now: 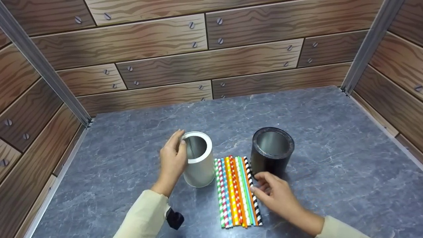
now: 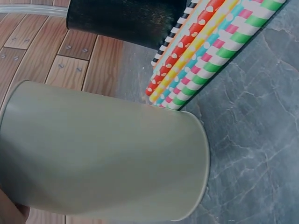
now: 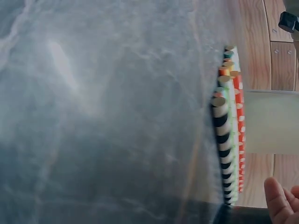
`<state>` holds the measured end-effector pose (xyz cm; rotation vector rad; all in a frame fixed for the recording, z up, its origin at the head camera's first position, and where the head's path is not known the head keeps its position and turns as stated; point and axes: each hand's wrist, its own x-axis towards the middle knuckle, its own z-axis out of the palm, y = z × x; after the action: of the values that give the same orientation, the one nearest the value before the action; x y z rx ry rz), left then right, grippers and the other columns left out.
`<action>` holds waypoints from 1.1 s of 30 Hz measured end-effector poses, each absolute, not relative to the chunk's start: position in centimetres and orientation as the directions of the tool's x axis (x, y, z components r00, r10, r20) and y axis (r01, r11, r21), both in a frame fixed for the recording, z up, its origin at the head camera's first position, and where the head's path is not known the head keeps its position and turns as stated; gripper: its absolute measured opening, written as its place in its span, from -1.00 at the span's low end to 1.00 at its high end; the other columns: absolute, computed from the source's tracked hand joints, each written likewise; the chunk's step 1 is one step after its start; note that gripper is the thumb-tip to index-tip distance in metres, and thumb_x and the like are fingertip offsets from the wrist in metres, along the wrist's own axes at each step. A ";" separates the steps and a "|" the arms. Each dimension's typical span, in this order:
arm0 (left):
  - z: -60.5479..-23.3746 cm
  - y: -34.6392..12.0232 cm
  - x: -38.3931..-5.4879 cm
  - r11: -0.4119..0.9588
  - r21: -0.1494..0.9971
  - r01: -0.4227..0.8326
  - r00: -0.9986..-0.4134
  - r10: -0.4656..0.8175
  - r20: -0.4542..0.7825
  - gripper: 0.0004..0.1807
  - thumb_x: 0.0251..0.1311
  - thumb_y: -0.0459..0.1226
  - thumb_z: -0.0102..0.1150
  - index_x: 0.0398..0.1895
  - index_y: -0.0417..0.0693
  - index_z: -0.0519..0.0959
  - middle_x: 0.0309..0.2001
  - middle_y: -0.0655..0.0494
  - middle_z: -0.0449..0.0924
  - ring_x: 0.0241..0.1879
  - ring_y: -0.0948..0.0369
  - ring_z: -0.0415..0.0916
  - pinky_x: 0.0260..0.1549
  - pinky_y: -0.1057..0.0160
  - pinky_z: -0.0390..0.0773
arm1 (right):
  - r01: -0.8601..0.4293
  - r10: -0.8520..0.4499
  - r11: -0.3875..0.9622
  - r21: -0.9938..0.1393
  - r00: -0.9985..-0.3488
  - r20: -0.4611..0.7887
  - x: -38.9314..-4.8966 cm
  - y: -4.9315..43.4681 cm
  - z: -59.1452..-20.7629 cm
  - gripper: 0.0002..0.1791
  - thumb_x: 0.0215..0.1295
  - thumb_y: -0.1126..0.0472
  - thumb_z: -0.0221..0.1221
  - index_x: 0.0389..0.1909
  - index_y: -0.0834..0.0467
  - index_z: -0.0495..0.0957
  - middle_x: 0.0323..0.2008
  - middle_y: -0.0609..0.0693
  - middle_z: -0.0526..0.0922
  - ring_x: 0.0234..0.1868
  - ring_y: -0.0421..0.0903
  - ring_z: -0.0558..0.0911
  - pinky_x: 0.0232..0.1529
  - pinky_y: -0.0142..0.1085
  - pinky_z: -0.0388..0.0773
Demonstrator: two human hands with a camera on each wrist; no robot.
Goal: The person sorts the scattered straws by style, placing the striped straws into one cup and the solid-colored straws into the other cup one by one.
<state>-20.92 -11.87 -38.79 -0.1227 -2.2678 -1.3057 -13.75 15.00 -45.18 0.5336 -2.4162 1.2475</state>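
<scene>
Risk: scattering straws (image 1: 235, 191) via nudge from right hand (image 1: 278, 195), grip half-wide, empty. Left hand (image 1: 173, 157) at white can (image 1: 200, 173); can't tell if holding.

Grey marbled tabletop (image 1: 112, 165); on it, pale can (image 1: 200, 173), patterned straws (image 1: 236, 198) in between, black can (image 1: 269, 165)

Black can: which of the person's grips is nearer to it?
Right. The right grip is by the foot of the black can, though contact can't be judged; the left grip is at the white can, across the straws.
</scene>
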 end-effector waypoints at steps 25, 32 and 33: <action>-40.9 -11.9 -20.7 0.381 0.874 0.300 -0.870 -0.266 0.415 -0.63 0.28 -0.44 -0.19 0.10 -0.28 0.48 0.22 -0.10 0.39 0.26 0.03 0.29 0.27 0.11 0.27 | -0.159 -0.113 0.614 -0.773 -0.987 0.114 -14.4 15.0 -47.1 -0.65 -0.12 0.16 0.42 -0.31 0.20 0.55 -0.51 -0.06 0.56 -0.52 -0.24 0.53 -0.47 -0.41 0.50; -41.3 -11.9 -20.6 0.349 0.882 0.316 -0.865 -0.276 0.419 -0.63 0.28 -0.43 -0.19 0.11 -0.33 0.45 0.21 -0.18 0.38 0.28 -0.03 0.24 0.30 0.08 0.22 | -0.114 -0.085 0.628 -0.770 -0.993 0.077 -14.8 14.6 -47.1 -0.66 -0.19 0.20 0.44 -0.36 0.21 0.56 -0.57 -0.09 0.52 -0.54 -0.25 0.48 -0.49 -0.42 0.46; -41.4 -11.9 -20.6 0.346 0.884 0.314 -0.868 -0.273 0.415 -0.63 0.29 -0.43 -0.20 0.12 -0.33 0.45 0.22 -0.18 0.38 0.28 -0.03 0.24 0.30 0.07 0.22 | -0.112 -0.085 0.627 -0.771 -0.994 0.075 -14.8 14.6 -47.1 -0.66 -0.19 0.21 0.44 -0.37 0.21 0.56 -0.57 -0.09 0.52 -0.55 -0.25 0.48 -0.50 -0.42 0.45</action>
<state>-20.58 -11.87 -41.35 -0.0363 -2.1142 -1.5509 -14.82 14.61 -47.14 0.1695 -2.8056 1.3317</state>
